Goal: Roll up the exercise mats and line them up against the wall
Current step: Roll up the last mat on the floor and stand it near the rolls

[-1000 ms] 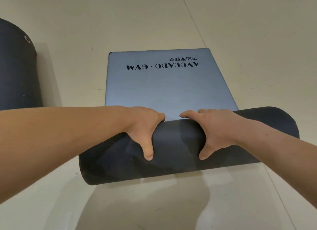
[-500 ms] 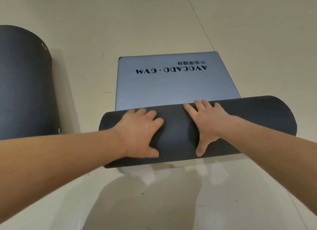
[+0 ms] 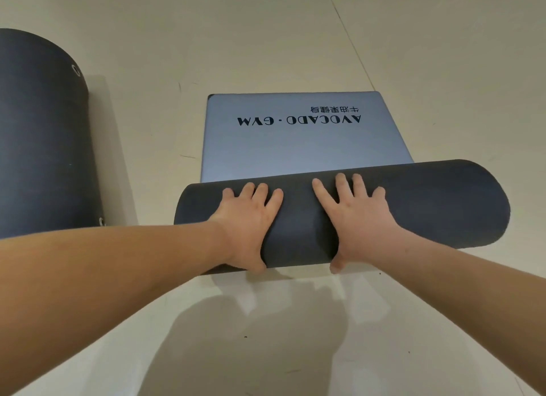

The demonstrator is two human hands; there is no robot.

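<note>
Fingers (image 3: 261, 193) spread flat, left hand (image 3: 248, 227) and right hand (image 3: 357, 221) pressing half-rolled mat (image 3: 443, 206)

Dark grey rolled foam mat (image 3: 38, 135), left: cut off by the frame's left edge, full length not visible. Dark grey roll of the partly rolled exercise mat (image 3: 428, 206) hides the near end of its flat blue-grey printed section (image 3: 295, 150). Left hand (image 3: 248, 221) and right hand (image 3: 357, 218) cover the roll's middle; both forearms run out of frame.
</note>
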